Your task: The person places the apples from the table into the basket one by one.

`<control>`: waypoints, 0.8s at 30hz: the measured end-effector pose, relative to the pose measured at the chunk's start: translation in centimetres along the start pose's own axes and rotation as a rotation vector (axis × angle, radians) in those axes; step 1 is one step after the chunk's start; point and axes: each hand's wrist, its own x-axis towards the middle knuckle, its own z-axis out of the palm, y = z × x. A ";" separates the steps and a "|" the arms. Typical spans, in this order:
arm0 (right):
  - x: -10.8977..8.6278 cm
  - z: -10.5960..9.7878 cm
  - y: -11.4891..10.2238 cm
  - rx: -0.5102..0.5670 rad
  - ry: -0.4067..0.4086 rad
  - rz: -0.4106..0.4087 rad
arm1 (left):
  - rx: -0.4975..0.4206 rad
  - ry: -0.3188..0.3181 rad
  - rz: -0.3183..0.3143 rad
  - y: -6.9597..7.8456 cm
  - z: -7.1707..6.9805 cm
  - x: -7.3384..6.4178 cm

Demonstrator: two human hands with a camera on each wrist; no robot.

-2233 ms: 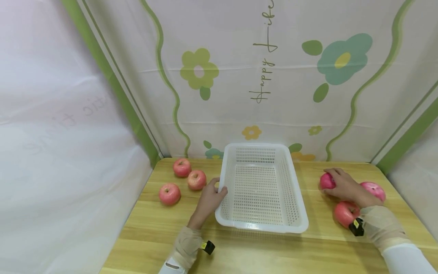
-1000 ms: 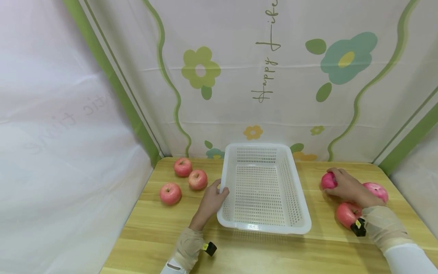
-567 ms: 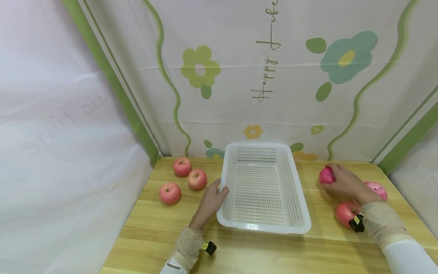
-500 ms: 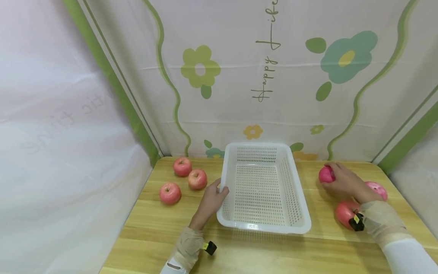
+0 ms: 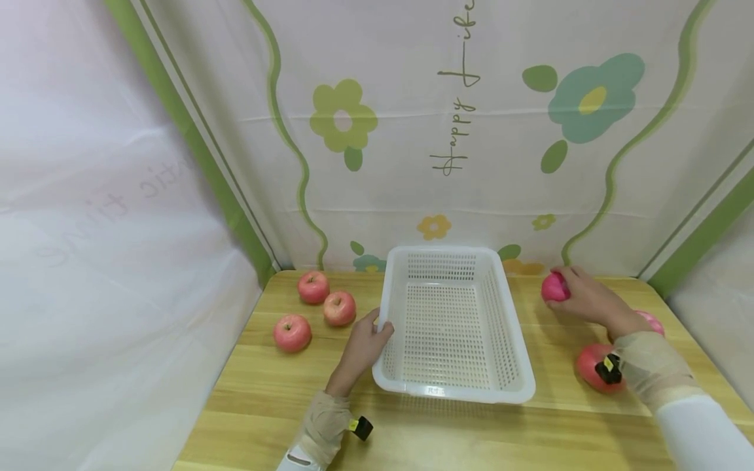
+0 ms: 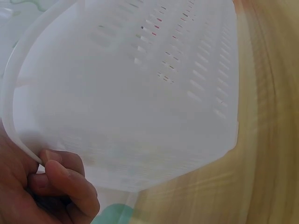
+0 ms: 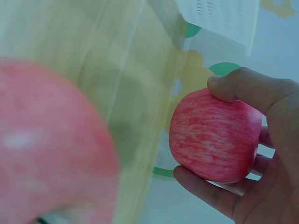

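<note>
My left hand (image 5: 362, 345) pinches the left rim of a white plastic basket (image 5: 523, 366) with perforated walls; nothing lies inside it. The left wrist view shows thumb and curled fingers on the rim (image 6: 21, 140). To the right of the basket, my right hand (image 5: 591, 299) grips a deep pink apple (image 5: 555, 287). In the right wrist view this apple (image 7: 215, 135) has fine red streaks, and thumb and fingers wrap round it. A red apple (image 5: 596, 367) sits below my right wrist, large and blurred in the right wrist view. Another pink fruit (image 5: 651, 322) is mostly hidden behind that wrist.
Three pinkish apples (image 5: 314, 287) (image 5: 340, 308) (image 5: 292, 333) rest on the wooden table (image 5: 253, 405) left of the basket. A white floral curtain (image 5: 400, 163) hangs behind the table's far edge, with more white cloth (image 5: 106, 294) on the left side.
My right hand has moved up and slightly left with the deep pink apple, away from the other right-side fruit. The left hand and the basket have stayed in place.
</note>
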 end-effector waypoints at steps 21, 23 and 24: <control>2.5 -2.7 -3.9 -0.005 -0.015 -0.024 | 0.009 -0.003 -0.012 0.3 0.4 -0.7; 2.7 -2.8 -4.3 -0.006 -0.015 -0.028 | 0.009 -0.002 -0.012 0.4 0.4 -0.7; 2.8 -2.9 -4.5 -0.008 -0.014 -0.030 | 0.008 -0.001 -0.011 0.5 0.5 -0.8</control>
